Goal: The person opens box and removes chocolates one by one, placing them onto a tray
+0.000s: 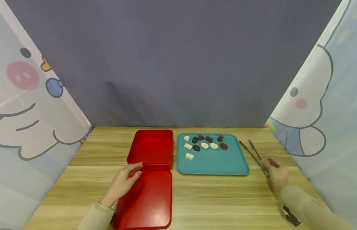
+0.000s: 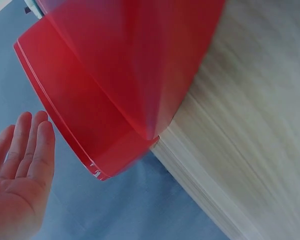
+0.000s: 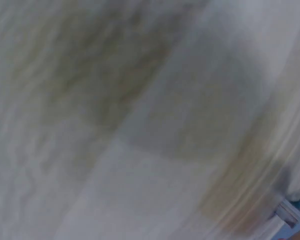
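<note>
In the head view my right hand (image 1: 277,174) pinches the closed end of metal tongs (image 1: 257,158) at the right of the table, their two arms spread apart and pointing away from me. The right wrist view is blurred, with a bit of metal (image 3: 290,212) in its lower corner. My left hand (image 1: 123,182), fingers extended, hovers at the near left corner of an open red box (image 1: 151,166) and over a red lid (image 1: 149,204). The left wrist view shows its palm (image 2: 20,185) beside the box wall.
A teal tray (image 1: 213,164) right of the box carries several white and dark brown chocolate-like pieces (image 1: 204,145). A small black object (image 1: 290,216) lies by my right sleeve. A grey curtain (image 1: 178,64) closes off the back, with printed cloth on both sides.
</note>
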{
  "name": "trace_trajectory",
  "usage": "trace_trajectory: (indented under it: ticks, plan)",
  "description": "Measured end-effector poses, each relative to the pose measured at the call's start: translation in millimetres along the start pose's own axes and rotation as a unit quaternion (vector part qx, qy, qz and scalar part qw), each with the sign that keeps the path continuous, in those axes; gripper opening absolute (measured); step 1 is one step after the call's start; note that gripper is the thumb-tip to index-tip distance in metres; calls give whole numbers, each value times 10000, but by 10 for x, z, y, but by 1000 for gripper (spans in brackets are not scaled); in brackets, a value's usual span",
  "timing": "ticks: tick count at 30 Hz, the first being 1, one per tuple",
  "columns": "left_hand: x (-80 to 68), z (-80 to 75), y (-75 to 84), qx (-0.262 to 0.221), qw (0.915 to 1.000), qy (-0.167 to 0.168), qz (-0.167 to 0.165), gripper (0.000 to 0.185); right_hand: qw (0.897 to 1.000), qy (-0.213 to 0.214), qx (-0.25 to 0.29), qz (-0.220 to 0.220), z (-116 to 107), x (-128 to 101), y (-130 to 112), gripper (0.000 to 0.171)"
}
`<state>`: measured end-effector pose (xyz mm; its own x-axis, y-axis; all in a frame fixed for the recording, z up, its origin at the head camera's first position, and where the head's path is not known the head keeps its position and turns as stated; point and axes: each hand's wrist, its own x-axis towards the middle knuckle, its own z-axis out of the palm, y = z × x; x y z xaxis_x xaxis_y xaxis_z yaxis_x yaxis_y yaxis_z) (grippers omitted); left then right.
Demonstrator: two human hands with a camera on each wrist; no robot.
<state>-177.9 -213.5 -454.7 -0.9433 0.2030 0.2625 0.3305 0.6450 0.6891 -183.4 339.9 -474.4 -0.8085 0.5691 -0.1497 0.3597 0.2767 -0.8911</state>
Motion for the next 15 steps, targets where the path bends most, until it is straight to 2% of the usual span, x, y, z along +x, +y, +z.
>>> trace_trajectory:
  ticks: [4, 7, 8, 10, 12, 13, 15]
  plan:
    - [2, 24, 8, -114, 9999, -35, -17, 38, 9977, 86, 642, 178, -95, 18, -45, 78]
    - [-2, 21, -3, -125, 9999, 37, -11, 38, 9962, 324, 799, 81, -147, 10, -75, 77]
    - [-1, 19, -8, -113, 9998, 146, 35, 37, 9965, 422, 722, 13, -161, 3, -90, 75]
    - [14, 13, -8, -43, 9969, 704, 353, 35, 9956, 544, 687, -328, -189, 2, -110, 71]
    - [47, -13, 27, 42, 9864, 1459, 758, 33, 9931, 653, 605, -757, -214, -30, -213, 65]
    - [82, -35, 56, 28, 9748, 1940, 1101, 32, 9912, 673, 477, -1035, -228, -54, -284, 62]
    - [185, -100, 132, 79, 9435, 2817, 1744, 28, 9855, 713, 222, -1522, -251, -108, -477, 56]
